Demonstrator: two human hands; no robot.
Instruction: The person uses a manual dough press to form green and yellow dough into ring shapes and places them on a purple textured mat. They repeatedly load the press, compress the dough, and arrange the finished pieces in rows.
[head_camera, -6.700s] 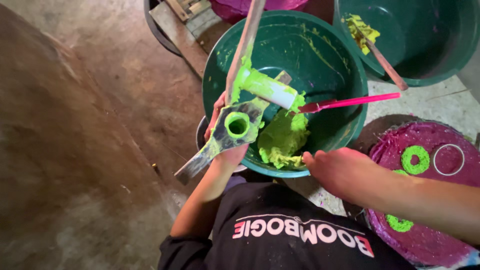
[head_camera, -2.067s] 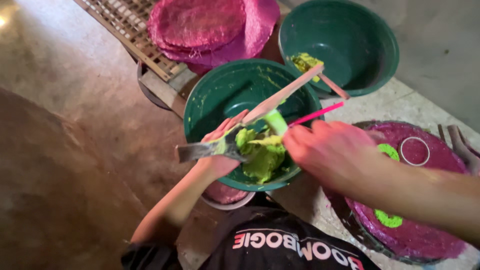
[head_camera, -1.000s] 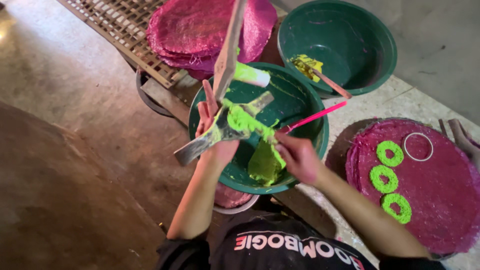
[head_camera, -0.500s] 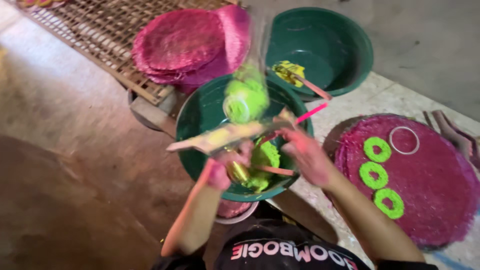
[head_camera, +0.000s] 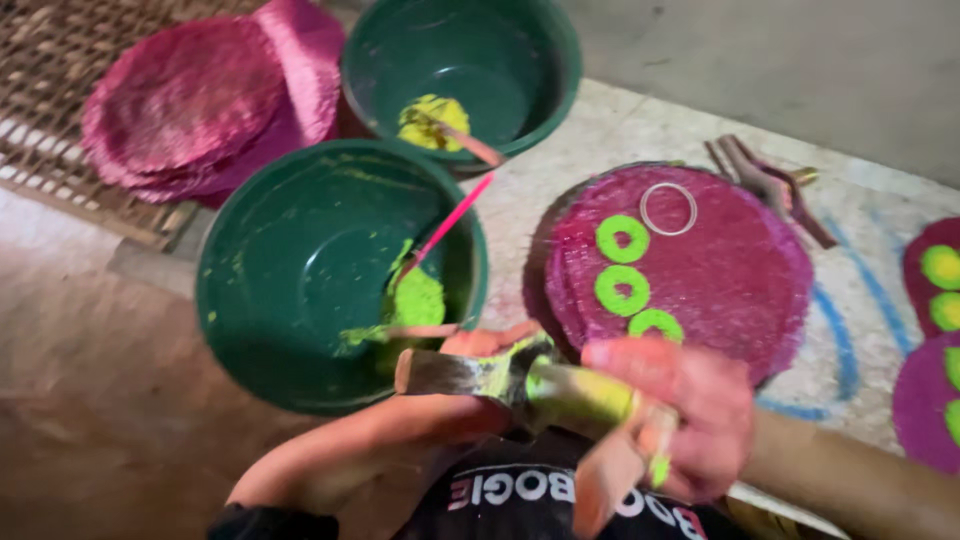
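Fingers of both the left hand (head_camera: 480, 375) and the right hand (head_camera: 690, 410) are closed around a paste-smeared press tool (head_camera: 520, 385), held just before the near green basin (head_camera: 330, 270). Green rings (head_camera: 622, 238) lie on the pink mat (head_camera: 730, 270) beside it.

overall light: pretty dim, warm-ish indoor feel, nothing blown out
brightest spot: the pale floor (head_camera: 850, 330) on the right and top right, so light seems to land from that side
darkest spot: lower left corner, brown ground goes murky with no detail
shadows: soft ones inside the near green basin (head_camera: 330, 270), deeper along its lower left wall
glare: faint sheen on the far basin (head_camera: 500, 60) rim, that's about it
blur: heavy motion smear on the right hand (head_camera: 680, 415) and the tool (head_camera: 530, 385) it grips; left hand (head_camera: 480, 390) a bit soft too
focus: pink mat (head_camera: 700, 270) and green rings fairly crisp
edges: corners go softer, slight stretch
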